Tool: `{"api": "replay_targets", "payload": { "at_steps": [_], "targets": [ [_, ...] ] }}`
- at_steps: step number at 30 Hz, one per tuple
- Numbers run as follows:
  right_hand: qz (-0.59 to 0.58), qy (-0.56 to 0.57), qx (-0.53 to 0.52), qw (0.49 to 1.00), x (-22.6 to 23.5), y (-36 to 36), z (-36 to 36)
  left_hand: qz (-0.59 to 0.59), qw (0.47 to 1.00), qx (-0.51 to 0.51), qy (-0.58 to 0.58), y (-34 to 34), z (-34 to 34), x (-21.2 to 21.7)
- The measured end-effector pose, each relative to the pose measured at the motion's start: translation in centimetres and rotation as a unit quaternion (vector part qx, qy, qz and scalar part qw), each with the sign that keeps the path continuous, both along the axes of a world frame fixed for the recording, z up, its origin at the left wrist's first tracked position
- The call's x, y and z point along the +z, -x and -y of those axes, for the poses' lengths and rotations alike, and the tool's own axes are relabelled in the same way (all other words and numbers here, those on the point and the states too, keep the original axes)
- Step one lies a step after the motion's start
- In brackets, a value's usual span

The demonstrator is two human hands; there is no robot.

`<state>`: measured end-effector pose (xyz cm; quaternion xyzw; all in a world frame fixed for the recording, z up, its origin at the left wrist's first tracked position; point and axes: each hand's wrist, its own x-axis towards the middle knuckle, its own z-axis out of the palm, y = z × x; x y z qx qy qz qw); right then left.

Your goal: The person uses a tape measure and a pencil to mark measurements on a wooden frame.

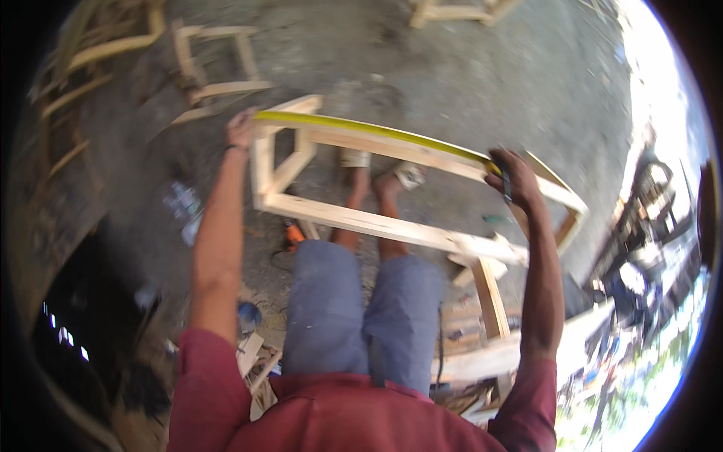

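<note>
A yellow tape measure (376, 131) is pulled out along the far rail of a long pale wooden frame (361, 217) in front of my legs. At the frame's far left corner, my left hand (241, 128) pinches the tape's end against the wood. My right hand (514, 178) grips the tape's dark case near the right end of that rail. A thin dark stick, perhaps a pen or pencil, juts from the same hand. Fingers of both hands are partly blurred.
Smaller wooden frames (218, 89) stand on the concrete floor at the far left, with another frame (456, 12) at the top. An orange tool (294, 235) lies by my left knee. Wood offcuts (256, 365) are piled beside my legs; a cluttered heap (640, 279) is at the right.
</note>
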<state>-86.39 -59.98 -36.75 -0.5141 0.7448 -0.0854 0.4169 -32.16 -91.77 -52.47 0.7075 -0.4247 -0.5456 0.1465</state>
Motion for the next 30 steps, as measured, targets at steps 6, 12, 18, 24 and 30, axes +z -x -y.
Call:
{"api": "replay_targets", "payload": {
  "at_steps": [6,12,18,24,30],
  "targets": [
    [-0.065,-0.065,-0.037,0.995,0.4,2.7,-1.3,-0.033,0.994,0.097,0.043,-1.8,-1.2,-2.1],
    [-0.086,-0.053,-0.065,0.993,-0.3,3.8,-4.4,-0.011,0.997,0.070,0.024,0.8,-1.2,-0.2],
    [-0.112,-0.035,-0.065,0.991,-0.2,3.2,-4.4,0.056,0.997,0.029,0.043,0.4,-0.9,0.1],
    [-0.137,-0.063,-0.069,0.986,0.2,2.7,-4.4,0.083,0.995,0.027,0.040,1.8,-1.3,0.9],
    [-0.155,-0.041,-0.070,0.985,0.1,2.4,-4.4,0.080,0.994,0.005,0.068,1.0,-1.1,0.7]
  ]
}}
